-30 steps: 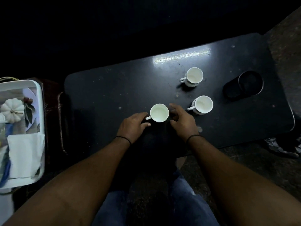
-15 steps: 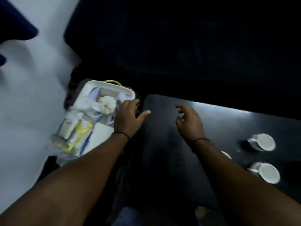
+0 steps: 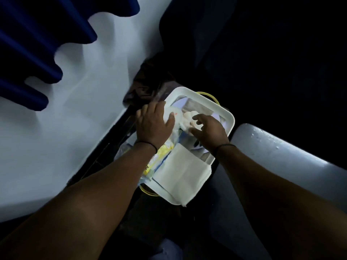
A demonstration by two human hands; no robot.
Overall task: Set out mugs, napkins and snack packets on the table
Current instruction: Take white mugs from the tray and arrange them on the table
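1. Left hand: fingers spread flat, resting on a pale packet at the tray's left edge; grasping nothing.
2. Napkins: folded white stack, near end of white tray.
3. Right hand: fingers loosely curled over a small white pumpkin; whether it touches cannot be told.

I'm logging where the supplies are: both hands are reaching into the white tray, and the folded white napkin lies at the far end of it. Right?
Not quite. The head view shows the left hand and right hand over the white tray, but the folded white napkin lies at its near end, closest to the person.
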